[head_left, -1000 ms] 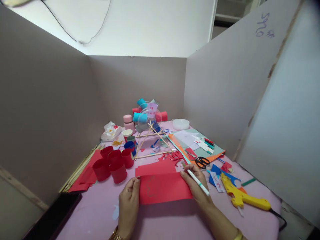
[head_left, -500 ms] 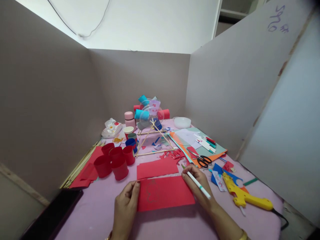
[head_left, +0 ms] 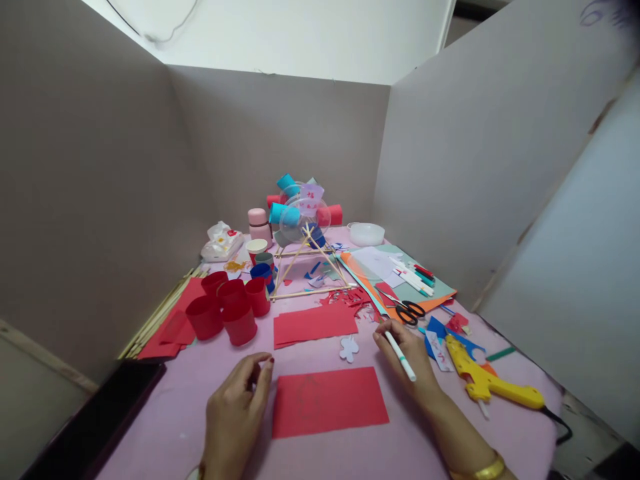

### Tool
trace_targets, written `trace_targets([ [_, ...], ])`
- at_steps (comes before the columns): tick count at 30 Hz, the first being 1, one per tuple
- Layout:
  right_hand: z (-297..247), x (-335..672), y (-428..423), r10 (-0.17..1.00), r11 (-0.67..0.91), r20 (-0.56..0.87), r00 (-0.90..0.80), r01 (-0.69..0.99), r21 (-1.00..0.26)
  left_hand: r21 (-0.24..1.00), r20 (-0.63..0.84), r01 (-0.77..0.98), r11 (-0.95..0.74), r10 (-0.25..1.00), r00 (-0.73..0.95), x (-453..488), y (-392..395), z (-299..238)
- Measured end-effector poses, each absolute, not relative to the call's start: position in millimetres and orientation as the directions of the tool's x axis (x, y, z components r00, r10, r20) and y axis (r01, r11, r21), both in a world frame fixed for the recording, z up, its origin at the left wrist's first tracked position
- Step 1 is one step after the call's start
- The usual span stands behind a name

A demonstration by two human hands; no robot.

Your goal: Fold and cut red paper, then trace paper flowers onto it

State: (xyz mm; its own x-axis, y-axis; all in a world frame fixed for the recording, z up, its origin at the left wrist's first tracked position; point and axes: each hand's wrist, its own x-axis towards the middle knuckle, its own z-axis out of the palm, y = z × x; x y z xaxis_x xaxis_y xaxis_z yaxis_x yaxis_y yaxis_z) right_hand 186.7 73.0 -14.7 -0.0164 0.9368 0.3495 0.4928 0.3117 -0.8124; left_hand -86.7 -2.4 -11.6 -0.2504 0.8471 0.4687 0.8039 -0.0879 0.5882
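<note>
A red paper sheet (head_left: pixel 345 403) with a faint drawn outline near its left end lies flat in front of me. Just left of that sheet, my left hand (head_left: pixel 240 393) is empty, its fingers loosely bent and a little apart. My right hand (head_left: pixel 407 360) grips a white marker (head_left: pixel 401 357) with a green band, off the sheet's right side; its tip is hidden by my fingers. Between the marker and a stack of red paper strips (head_left: pixel 315 325) lies a small white flower-shaped cutout (head_left: pixel 349 349).
Several red paper cups (head_left: pixel 240 323) stand at the left. Behind is a stick frame (head_left: pixel 310 293) with a wheel of coloured paper tubes (head_left: pixel 285 213). At the right are black-handled scissors (head_left: pixel 410 312), several markers (head_left: pixel 413 279) and a yellow glue gun (head_left: pixel 490 387) with its cord.
Both hands have let go of the red sheet, which now lies on the table. The white flower-shaped cutout has come into view. My left hand has moved left.
</note>
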Motion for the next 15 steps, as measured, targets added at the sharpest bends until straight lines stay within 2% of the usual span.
trace_targets([
  [3, -14, 184, 70, 0.937, 0.308, 0.347, -0.027, 0.529, -0.791, 0.508, 0.52, 0.858, -0.073, 0.82, -0.238, -102, -3, -10],
  [5, -13, 184, 68, 0.937, 0.314, 0.346, -0.045, 0.54, -0.781, 0.507, 0.495, 0.861, -0.039, 0.831, -0.254, -114, -6, -10],
  [11, -15, 182, 65, 0.93, 0.339, 0.356, -0.09, 0.582, -0.74, 0.514, 0.246, 0.854, 0.081, 0.94, -0.237, -126, -25, -20],
  [15, -17, 181, 65, 0.918, 0.373, 0.372, -0.136, 0.613, -0.697, 0.478, 0.198, 0.873, 0.093, 0.957, -0.21, -117, -31, -21],
])
